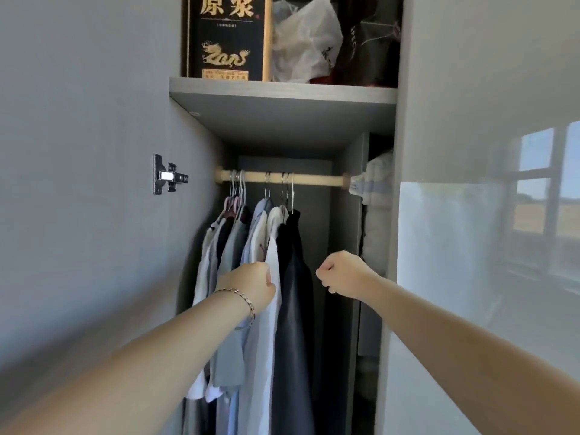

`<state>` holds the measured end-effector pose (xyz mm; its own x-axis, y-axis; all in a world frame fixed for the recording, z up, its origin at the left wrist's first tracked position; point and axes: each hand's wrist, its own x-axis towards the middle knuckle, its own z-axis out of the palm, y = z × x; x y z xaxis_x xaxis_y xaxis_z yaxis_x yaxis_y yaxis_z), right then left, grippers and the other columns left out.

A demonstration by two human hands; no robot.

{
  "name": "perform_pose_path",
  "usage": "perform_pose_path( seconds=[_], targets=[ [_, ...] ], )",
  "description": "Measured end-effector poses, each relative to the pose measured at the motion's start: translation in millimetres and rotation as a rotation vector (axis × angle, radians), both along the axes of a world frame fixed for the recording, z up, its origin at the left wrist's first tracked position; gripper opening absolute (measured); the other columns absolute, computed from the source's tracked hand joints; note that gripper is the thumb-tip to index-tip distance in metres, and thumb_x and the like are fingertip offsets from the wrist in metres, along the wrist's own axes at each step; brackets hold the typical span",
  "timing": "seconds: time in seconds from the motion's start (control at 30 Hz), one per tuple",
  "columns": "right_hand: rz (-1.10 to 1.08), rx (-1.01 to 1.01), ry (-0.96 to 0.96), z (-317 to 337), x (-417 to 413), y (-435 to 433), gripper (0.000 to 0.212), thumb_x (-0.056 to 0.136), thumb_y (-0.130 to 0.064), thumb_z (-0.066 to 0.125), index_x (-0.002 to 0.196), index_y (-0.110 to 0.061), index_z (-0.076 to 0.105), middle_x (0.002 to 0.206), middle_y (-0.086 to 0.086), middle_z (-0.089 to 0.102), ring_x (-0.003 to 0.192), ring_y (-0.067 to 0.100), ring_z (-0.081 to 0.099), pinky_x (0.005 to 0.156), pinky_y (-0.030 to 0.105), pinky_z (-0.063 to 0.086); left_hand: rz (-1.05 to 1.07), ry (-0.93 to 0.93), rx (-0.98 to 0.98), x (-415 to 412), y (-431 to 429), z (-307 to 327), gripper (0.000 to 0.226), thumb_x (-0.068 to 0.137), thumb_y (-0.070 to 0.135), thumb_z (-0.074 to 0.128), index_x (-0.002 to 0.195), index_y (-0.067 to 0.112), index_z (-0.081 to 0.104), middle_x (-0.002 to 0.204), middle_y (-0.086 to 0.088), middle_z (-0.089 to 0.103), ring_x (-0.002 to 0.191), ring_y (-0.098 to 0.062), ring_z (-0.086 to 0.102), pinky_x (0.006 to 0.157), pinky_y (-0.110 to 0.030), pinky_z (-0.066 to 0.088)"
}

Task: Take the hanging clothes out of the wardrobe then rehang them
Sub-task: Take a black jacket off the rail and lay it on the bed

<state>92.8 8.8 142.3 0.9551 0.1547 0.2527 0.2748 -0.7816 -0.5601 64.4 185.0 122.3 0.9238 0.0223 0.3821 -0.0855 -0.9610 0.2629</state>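
Clamping a white shirt (267, 356) in the wardrobe (349, 221) is the left grip (251, 282); right grip (342, 273) curls empty.

Two hands (251, 284) (343, 274), one rail (314, 178), one box (227, 39)

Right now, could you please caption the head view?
Left hand at the hanging shirts, right hand curled empty beside the dark garment.

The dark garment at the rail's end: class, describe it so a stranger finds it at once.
Inside the wardrobe, find the wooden rail under the grey shelf. The dark garment hangs last on the right of the row, with a white shirt to its left and bare rail beyond.
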Motion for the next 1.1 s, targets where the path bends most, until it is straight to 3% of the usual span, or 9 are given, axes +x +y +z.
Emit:
perform_pose_path(
  seconds=[0.07,0.17,0.27,0.37,0.47,0.6,0.93,1.0,1.1],
  targets=[
    [0.019,0.008,-0.015,10,24,13,0.034,0.092,-0.021,0.046,0.099,0.008,0.062,0.083,0.01,0.062,0.087,0.031,0.067,0.082,0.037,0.054,0.008,-0.004,-0.013,17,11,5,0.01,0.092,0.02,0.041,0.089,0.02,0.051,0.078,0.005,0.053,0.077,-0.018,0.054,0.054,-0.023,0.035],
    [0.04,0.009,-0.05,21,60,32,0.028,0.092,-0.022,0.047,0.072,-0.004,0.056,0.072,0.006,0.058,0.074,0.023,0.06,0.073,0.032,0.051,0.03,-0.039,-0.051,37,23,11,0.013,0.091,0.016,0.041,0.084,0.018,0.052,0.076,0.001,0.055,0.072,-0.02,0.054,0.059,-0.025,0.039],
    [0.04,0.027,-0.076,26,99,48,0.035,0.093,-0.025,0.048,0.06,-0.014,0.043,0.064,0.001,0.048,0.066,0.021,0.053,0.062,0.027,0.043,0.092,-0.069,-0.044,52,32,14,0.016,0.091,0.018,0.04,0.079,0.021,0.05,0.07,0.004,0.053,0.061,-0.014,0.047,0.05,-0.023,0.032],
    [0.061,0.037,-0.063,26,137,61,0.02,0.093,-0.025,0.049,0.087,-0.007,0.057,0.087,0.008,0.058,0.089,0.028,0.059,0.069,0.028,0.046,0.158,-0.096,-0.026,65,40,21,0.012,0.091,0.021,0.042,0.087,0.021,0.054,0.076,0.006,0.053,0.068,-0.015,0.049,0.056,-0.025,0.035],
    [0.028,0.103,-0.006,26,168,71,0.028,0.091,-0.022,0.051,0.11,-0.002,0.056,0.098,0.012,0.058,0.09,0.028,0.058,0.072,0.028,0.045,0.219,-0.109,-0.022,77,47,32,0.01,0.091,0.023,0.043,0.088,0.025,0.052,0.08,0.01,0.052,0.078,-0.016,0.052,0.066,-0.025,0.038],
    [-0.077,0.304,0.044,31,193,81,0.051,0.093,-0.03,0.049,0.137,-0.006,0.041,0.124,0.015,0.058,0.109,0.032,0.058,0.085,0.032,0.048,0.25,-0.121,-0.024,88,55,37,0.011,0.089,0.023,0.043,0.084,0.027,0.052,0.077,0.01,0.056,0.076,-0.015,0.054,0.059,-0.025,0.036],
    [-0.182,0.438,-0.157,55,184,56,0.038,0.097,-0.019,0.05,0.125,0.006,0.049,0.128,0.022,0.054,0.119,0.036,0.052,0.093,0.035,0.043,0.202,-0.121,-0.069,85,46,36,0.012,0.091,0.024,0.044,0.085,0.028,0.053,0.087,0.005,0.064,0.07,-0.012,0.054,0.054,-0.022,0.037],
    [-0.188,0.412,-0.177,59,171,49,0.038,0.097,-0.02,0.049,0.124,0.006,0.049,0.126,0.022,0.055,0.118,0.036,0.053,0.09,0.034,0.043,0.181,-0.123,-0.064,82,43,35,0.016,0.091,0.025,0.044,0.077,0.03,0.048,0.084,0.007,0.062,0.073,-0.012,0.054,0.061,-0.024,0.043],
    [-0.173,0.344,-0.225,50,142,42,0.037,0.098,-0.025,0.047,0.119,0.005,0.05,0.121,0.021,0.057,0.113,0.035,0.055,0.081,0.032,0.043,0.145,-0.143,-0.075,73,37,30,0.015,0.09,0.028,0.047,0.076,0.028,0.051,0.07,0.01,0.059,0.07,-0.012,0.052,0.086,-0.032,0.049]
  ],
)
